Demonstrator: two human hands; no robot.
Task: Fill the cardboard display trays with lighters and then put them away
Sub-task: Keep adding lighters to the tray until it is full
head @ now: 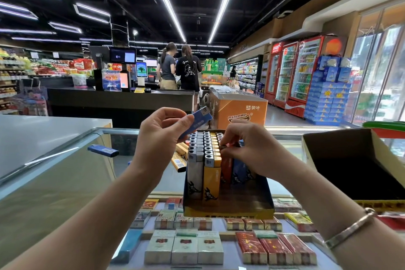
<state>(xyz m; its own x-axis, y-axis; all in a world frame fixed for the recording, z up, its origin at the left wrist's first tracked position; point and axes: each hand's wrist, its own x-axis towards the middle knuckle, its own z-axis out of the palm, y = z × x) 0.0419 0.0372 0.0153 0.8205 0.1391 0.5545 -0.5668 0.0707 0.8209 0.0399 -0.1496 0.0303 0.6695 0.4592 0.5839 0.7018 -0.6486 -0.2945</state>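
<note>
I note the display tray (pixel 228 201) on the table (pixel 65 182) with lighters (pixel 203 160) standing in its left rows, a loose lighter (pixel 103 150) lying left, an open box (pixel 355 169) right.

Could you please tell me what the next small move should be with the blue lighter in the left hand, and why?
Probably lower the blue lighter from the left hand into the display tray beside the blue ones. The silver and yellow rows look full, while the right hand grips the red and blue lighters on the side where floor still shows.
</note>
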